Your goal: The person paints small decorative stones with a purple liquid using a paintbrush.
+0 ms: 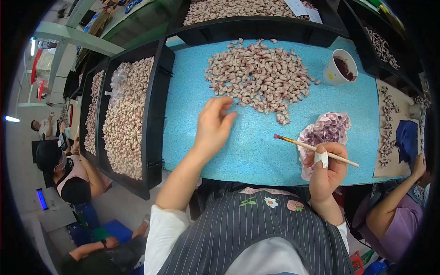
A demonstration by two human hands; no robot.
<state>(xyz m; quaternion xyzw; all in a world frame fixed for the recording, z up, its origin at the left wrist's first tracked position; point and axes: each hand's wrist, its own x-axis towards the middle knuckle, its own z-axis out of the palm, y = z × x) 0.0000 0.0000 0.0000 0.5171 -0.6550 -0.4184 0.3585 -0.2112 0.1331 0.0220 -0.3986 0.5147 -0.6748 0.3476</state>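
My right hand [329, 172] grips a thin wooden paintbrush [293, 141], its dark red tip pointing left. White tape wraps one of that hand's digits. Under and behind it lies a crumpled cloth or tissue [327, 128] stained purple. My left hand [214, 123] hovers at the near left edge of a pile of small pale pieces with reddish marks [261, 75]. Its fingers are bent, the thumb stands apart from them, and I see nothing between them. A white paper cup [340, 67] with dark red liquid stands right of the pile.
Blue matting [183, 110] covers the table. Black crates [158, 105] of similar pieces stand at the left, with another crate [256, 27] at the back. Rows of pieces lie on brown cardboard [392, 128] at the right, beside a co-worker [394, 211]. Another person [68, 169] sits at the left.
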